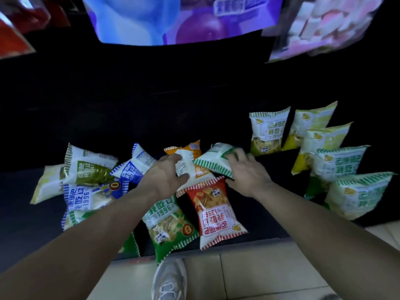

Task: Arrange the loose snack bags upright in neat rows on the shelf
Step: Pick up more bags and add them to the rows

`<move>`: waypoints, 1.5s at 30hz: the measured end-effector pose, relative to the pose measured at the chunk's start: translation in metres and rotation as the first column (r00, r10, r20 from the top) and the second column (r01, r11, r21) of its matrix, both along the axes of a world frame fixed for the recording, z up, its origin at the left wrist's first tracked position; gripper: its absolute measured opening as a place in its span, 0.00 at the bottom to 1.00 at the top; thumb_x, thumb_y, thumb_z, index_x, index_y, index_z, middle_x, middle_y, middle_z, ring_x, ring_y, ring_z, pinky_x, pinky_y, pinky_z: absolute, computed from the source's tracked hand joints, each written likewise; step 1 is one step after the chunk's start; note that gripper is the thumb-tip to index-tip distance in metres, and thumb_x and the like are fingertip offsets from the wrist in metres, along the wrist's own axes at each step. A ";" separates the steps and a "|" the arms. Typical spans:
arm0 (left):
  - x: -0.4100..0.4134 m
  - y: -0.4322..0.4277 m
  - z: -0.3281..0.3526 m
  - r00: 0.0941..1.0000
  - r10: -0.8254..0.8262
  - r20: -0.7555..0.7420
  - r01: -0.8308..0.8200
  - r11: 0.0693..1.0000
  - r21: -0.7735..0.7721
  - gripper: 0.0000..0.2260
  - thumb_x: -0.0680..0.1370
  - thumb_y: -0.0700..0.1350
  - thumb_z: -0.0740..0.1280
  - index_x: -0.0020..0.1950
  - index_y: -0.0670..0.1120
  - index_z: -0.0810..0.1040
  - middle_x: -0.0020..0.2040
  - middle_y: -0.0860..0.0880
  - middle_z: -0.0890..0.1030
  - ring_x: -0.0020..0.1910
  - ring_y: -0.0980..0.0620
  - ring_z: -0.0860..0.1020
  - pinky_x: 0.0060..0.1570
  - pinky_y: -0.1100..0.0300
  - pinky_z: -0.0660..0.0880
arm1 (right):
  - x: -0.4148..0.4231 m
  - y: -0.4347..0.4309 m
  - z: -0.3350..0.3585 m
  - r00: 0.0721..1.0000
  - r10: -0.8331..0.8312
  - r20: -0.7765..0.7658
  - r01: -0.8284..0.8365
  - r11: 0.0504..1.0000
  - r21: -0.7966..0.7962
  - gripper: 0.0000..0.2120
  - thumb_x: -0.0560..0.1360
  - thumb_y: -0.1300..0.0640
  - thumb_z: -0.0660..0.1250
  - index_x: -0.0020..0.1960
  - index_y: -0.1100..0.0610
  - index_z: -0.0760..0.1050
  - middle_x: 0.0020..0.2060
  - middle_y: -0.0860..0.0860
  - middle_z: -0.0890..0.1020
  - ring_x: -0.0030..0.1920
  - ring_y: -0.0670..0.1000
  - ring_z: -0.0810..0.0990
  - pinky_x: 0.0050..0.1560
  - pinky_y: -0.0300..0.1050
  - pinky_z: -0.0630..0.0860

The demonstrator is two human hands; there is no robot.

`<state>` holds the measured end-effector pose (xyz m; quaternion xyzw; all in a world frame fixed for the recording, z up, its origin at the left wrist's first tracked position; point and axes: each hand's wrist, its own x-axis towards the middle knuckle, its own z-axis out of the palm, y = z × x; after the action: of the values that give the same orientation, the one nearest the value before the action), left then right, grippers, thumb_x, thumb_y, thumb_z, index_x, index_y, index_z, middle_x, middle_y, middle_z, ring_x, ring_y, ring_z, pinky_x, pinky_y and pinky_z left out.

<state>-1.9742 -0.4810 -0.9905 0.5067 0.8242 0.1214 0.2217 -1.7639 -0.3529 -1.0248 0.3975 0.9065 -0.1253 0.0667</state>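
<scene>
- Red-and-white striped-edged plastic snack bag [213,211], lower centre.
- Green-and-white striped bag [171,224], just left of it.
- Blue-and-white striped bag [132,167], centre left.
- Orange bag [190,149], centre.
- Pale yellow-green bags [311,124], right.
- Black shelf surface [26,213].

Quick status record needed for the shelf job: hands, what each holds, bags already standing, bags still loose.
left hand: gripping the orange snack bag by its white back panel
right hand: gripping a green-striped white bag, lifted and tilted
standing bags: yellow-green bags upright in rows at the shelf's right side
loose bags: red bag and green bag flat at the front edge; blue bags and olive bag heaped at left
shelf: dark surface, dimly lit
task state: unfinished
</scene>
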 end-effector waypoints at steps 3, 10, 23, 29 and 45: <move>-0.007 0.010 -0.005 0.999 0.033 0.020 -0.035 0.997 0.069 0.28 0.77 0.55 0.68 0.75 0.50 0.65 0.72 0.50 0.69 0.67 0.49 0.73 0.61 0.51 0.74 | -0.004 0.011 -0.009 0.996 -0.052 -0.076 0.046 0.996 -0.079 0.30 0.73 0.49 0.73 0.68 0.54 0.62 0.64 0.55 0.65 0.58 0.58 0.74 0.50 0.54 0.77; -0.023 0.017 -0.002 0.991 0.114 0.073 -0.123 0.983 0.137 0.24 0.77 0.54 0.69 0.71 0.50 0.70 0.66 0.49 0.75 0.60 0.49 0.76 0.58 0.51 0.76 | -0.001 0.027 0.008 0.933 -0.065 -0.353 0.094 0.993 0.066 0.08 0.80 0.53 0.65 0.54 0.57 0.72 0.45 0.55 0.80 0.39 0.57 0.80 0.31 0.45 0.69; -0.005 0.026 0.011 0.991 0.120 0.056 -0.126 0.986 0.106 0.22 0.77 0.55 0.69 0.69 0.50 0.71 0.65 0.49 0.76 0.59 0.49 0.76 0.55 0.52 0.76 | 0.037 0.033 0.021 0.923 -0.245 -0.296 0.225 0.969 -0.100 0.15 0.81 0.52 0.60 0.67 0.55 0.70 0.61 0.55 0.76 0.59 0.56 0.76 0.53 0.51 0.76; 0.009 0.037 0.010 0.996 0.080 0.049 -0.085 0.990 0.108 0.22 0.77 0.55 0.68 0.70 0.51 0.71 0.67 0.51 0.74 0.60 0.50 0.76 0.53 0.55 0.76 | 0.027 0.033 0.018 0.939 -0.270 -0.214 0.232 0.955 -0.186 0.28 0.71 0.40 0.74 0.60 0.52 0.64 0.52 0.50 0.72 0.49 0.53 0.76 0.46 0.52 0.77; 0.090 0.058 0.087 0.930 -0.362 -0.059 0.366 0.915 0.168 0.36 0.68 0.56 0.78 0.73 0.53 0.68 0.70 0.54 0.72 0.68 0.54 0.70 0.61 0.64 0.65 | 0.099 0.019 0.110 0.895 -0.212 -0.393 0.090 0.948 -0.306 0.26 0.64 0.51 0.82 0.53 0.41 0.70 0.63 0.46 0.76 0.60 0.53 0.77 0.57 0.57 0.77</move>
<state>-1.8845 -0.4229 -0.9036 0.6703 0.7045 0.1435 0.1840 -1.6647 -0.3337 -0.9150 0.4176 0.8384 -0.3398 -0.0849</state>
